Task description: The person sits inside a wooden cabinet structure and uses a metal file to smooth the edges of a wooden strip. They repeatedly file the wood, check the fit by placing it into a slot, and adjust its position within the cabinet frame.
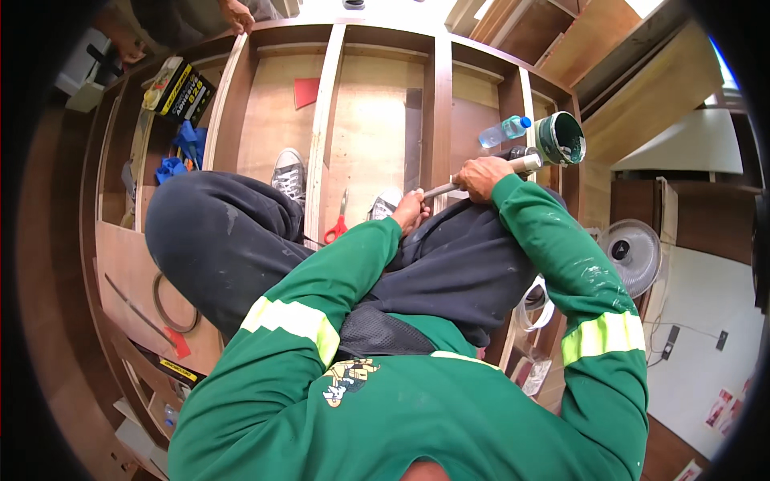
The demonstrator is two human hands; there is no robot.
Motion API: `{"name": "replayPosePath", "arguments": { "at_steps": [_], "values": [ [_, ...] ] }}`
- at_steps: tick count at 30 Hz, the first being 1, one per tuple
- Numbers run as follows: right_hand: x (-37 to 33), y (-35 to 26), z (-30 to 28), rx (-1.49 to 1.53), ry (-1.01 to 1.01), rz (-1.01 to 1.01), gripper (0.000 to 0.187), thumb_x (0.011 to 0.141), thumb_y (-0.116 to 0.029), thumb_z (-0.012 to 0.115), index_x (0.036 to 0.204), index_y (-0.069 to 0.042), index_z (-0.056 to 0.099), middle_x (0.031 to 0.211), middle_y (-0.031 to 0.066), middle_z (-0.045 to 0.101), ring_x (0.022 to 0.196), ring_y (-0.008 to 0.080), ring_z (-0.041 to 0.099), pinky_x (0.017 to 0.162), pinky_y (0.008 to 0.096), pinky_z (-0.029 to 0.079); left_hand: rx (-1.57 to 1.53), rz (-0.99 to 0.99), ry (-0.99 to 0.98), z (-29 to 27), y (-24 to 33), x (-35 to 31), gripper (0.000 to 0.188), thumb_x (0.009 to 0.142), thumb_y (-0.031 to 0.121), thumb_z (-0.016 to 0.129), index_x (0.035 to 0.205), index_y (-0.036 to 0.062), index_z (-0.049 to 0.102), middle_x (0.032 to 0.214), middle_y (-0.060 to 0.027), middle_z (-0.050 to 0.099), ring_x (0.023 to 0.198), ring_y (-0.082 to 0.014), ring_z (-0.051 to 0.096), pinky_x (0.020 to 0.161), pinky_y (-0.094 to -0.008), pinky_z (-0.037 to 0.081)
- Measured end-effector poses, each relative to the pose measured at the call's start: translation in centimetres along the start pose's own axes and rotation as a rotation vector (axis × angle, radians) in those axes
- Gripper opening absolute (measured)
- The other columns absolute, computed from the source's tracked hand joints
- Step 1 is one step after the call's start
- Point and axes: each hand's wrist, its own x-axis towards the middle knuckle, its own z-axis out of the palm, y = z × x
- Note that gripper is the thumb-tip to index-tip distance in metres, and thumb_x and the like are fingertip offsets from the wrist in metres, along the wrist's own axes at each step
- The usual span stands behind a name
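A long, slim grey rod [438, 191] with a thicker pale cylindrical end lies across my right thigh; I cannot make out its exact kind. My right hand [480, 177] wraps round it near the thick end. At its thin end, the fingers of my left hand [411, 212] are pinched together. Red-handled scissors [338, 228] rest by my left forearm, between my legs. Just beyond my right hand, a clear water bottle [505, 131] with a blue cap lies on its side, beside a dark green paint-smeared can [560, 138].
I sit within a wooden frame [324, 104] of upright-edged compartments. A box [185, 90] and blue cloth [189, 146] sit at far left. A red square [305, 92] lies ahead. Another person's hand [237, 14] touches the frame's far edge. A fan [630, 256] stands at right.
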Motion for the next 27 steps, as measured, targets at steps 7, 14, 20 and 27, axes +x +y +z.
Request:
{"name": "replayPosePath", "arguments": {
  "at_steps": [7,14,20,27],
  "values": [
    [1.4,2.5,1.3,-0.166,0.148,-0.179,0.02,0.091,-0.022,0.062,0.105,-0.024,0.076,0.091,0.0077,0.074,0.09,0.0263,0.074,0.078,0.0418,0.052,0.21,0.013,0.037,0.0,-1.1,-0.1,0.031,0.106,0.035,0.042,0.098,0.0091,0.056,0.071,-0.003,0.054,0.057,-0.0144,0.052,0.051,-0.0308,0.046],
    [2.4,3.1,0.9,-0.196,0.167,-0.171,0.015,0.088,-0.022,0.065,0.095,-0.017,0.077,0.089,0.0061,0.075,0.087,0.0263,0.075,0.075,0.0416,0.056,0.296,-0.008,-0.034,-0.1,-0.5,-0.6,0.032,0.102,0.039,0.039,0.087,0.0136,0.051,0.065,-0.0016,0.051,0.051,-0.013,0.045,0.044,-0.0327,0.036],
    [0.2,2.5,0.2,-0.076,0.023,-0.12,0.012,0.082,-0.02,0.07,0.087,-0.012,0.078,0.089,0.0112,0.076,0.087,0.0292,0.076,0.076,0.042,0.058,0.357,0.019,-0.065,0.4,0.0,-1.7,0.034,0.104,0.039,0.039,0.087,0.0129,0.051,0.07,-0.001,0.052,0.053,-0.0122,0.045,0.046,-0.0309,0.037],
    [1.8,3.2,-0.9,-0.077,0.04,-0.138,0.01,0.08,-0.02,0.072,0.084,-0.012,0.077,0.088,0.0094,0.074,0.087,0.027,0.075,0.079,0.0418,0.056,0.256,0.084,-0.025,-0.9,-1.4,-0.1,0.03,0.105,0.034,0.039,0.089,0.0115,0.052,0.072,-0.0004,0.05,0.06,-0.0121,0.05,0.051,-0.0315,0.043]
  ]
}}
